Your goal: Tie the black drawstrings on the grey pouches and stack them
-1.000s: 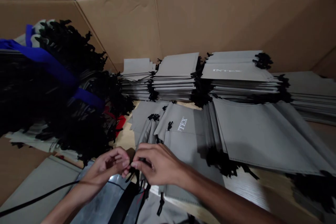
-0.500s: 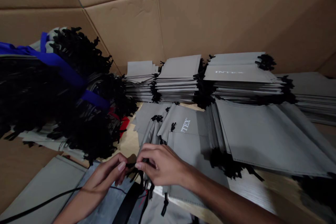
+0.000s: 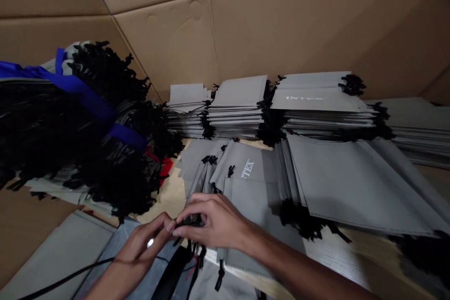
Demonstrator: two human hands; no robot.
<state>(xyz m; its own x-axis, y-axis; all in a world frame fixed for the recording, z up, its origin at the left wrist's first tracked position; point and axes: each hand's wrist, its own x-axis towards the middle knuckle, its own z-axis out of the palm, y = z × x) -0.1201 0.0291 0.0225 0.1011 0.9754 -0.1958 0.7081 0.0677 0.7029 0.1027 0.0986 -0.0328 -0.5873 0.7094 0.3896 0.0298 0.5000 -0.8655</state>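
Low in the view, my left hand (image 3: 146,236) and my right hand (image 3: 220,222) meet with their fingertips touching or nearly so. Both pinch at a black drawstring cord (image 3: 192,220), which the fingers mostly cover. Just beyond my right hand lie grey drawstring pouches (image 3: 246,206), one with white lettering, and black cord ends stick out from them. Below my hands are a broad black strap (image 3: 172,272), a knotted black cord (image 3: 220,275) and more grey fabric (image 3: 207,286).
Stacks of grey pouches (image 3: 239,91) line the cardboard wall (image 3: 281,23). A large bundle with black cord ends (image 3: 116,178), bound by blue straps (image 3: 84,93), stands at the left. More pouches (image 3: 344,183) lie at right. A black cable (image 3: 70,277) crosses the lower left.
My left hand has moved right and slightly down, closing the gap to my right fingertips. My right hand has shifted a little left. The view has tilted slightly.
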